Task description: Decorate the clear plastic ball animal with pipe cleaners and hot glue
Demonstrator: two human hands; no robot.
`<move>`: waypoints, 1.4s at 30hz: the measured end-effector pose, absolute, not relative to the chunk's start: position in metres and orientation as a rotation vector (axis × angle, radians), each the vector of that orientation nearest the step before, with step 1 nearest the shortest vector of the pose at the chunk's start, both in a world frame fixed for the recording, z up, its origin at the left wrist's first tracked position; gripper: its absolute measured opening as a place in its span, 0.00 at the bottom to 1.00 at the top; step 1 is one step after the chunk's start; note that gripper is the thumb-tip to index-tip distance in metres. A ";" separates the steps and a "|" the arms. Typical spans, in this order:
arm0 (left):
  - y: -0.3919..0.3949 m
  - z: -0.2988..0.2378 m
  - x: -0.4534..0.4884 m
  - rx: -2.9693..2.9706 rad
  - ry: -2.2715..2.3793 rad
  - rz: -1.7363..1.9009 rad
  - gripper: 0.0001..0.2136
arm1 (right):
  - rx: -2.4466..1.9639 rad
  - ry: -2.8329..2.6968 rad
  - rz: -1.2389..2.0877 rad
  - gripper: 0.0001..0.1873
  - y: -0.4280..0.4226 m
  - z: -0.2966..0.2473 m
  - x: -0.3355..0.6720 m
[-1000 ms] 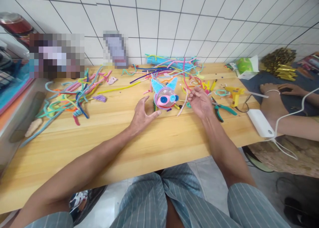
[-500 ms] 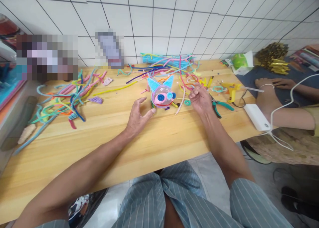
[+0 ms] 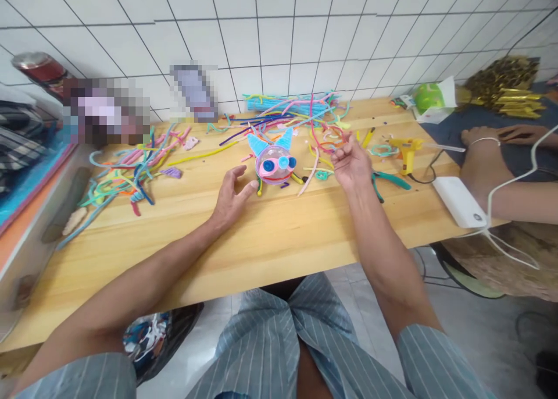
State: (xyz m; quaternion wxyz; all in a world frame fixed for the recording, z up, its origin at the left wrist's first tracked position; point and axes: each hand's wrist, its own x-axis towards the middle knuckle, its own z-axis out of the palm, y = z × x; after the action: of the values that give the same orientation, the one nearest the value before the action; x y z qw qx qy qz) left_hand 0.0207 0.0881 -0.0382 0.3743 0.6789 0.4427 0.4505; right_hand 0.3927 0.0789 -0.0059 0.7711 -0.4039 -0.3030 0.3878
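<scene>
A craft figure (image 3: 275, 167) stands on the wooden table, with a clear round body, blue fuzzy ears, blue button-like eyes with pink around one, and a red mouth line. Small yellow-and-dark feet show beneath it. My left hand (image 3: 233, 198) is open just left of the figure, thumb and fingers spread, its thumb tip close to one foot. To the right of the figure is my right hand (image 3: 352, 165), palm turned up, fingers loosely curled, with nothing visible in them. It lies beside a pink pipe cleaner (image 3: 310, 171) and green-handled pliers (image 3: 392, 180).
Loose pipe cleaners (image 3: 126, 169) cover the left side; a blue bundle (image 3: 288, 103) lies at the wall. At right are a yellow glue gun (image 3: 407, 153), a white power bank (image 3: 460, 201) with a cable, and another person's arm (image 3: 492, 178). A phone (image 3: 194, 93) leans on the wall.
The camera view has shifted slightly. My left hand has moved a little left, and a yellow foot of the figure now shows by its thumb. My right hand keeps nearly the same pose.
</scene>
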 end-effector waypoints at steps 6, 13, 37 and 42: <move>0.087 -0.029 0.017 1.860 1.140 1.072 0.44 | -1.198 -0.982 0.492 0.27 0.091 -0.012 0.392; 0.085 -0.029 0.020 1.961 1.163 1.042 0.51 | -1.355 -1.383 0.827 0.26 0.081 -0.016 0.361; 0.115 -0.031 0.060 1.843 0.900 1.136 0.34 | -1.260 -1.497 0.822 0.36 0.076 0.004 0.320; 0.115 -0.031 0.063 1.774 0.859 1.179 0.39 | -1.261 -1.460 0.873 0.38 0.073 -0.001 0.315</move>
State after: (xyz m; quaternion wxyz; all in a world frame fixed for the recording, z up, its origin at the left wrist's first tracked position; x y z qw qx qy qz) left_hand 0.0635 0.1148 -0.0307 0.4099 0.7045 0.3413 0.4681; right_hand 0.3151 0.0730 -0.0010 0.4899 -0.5190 -0.6012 0.3593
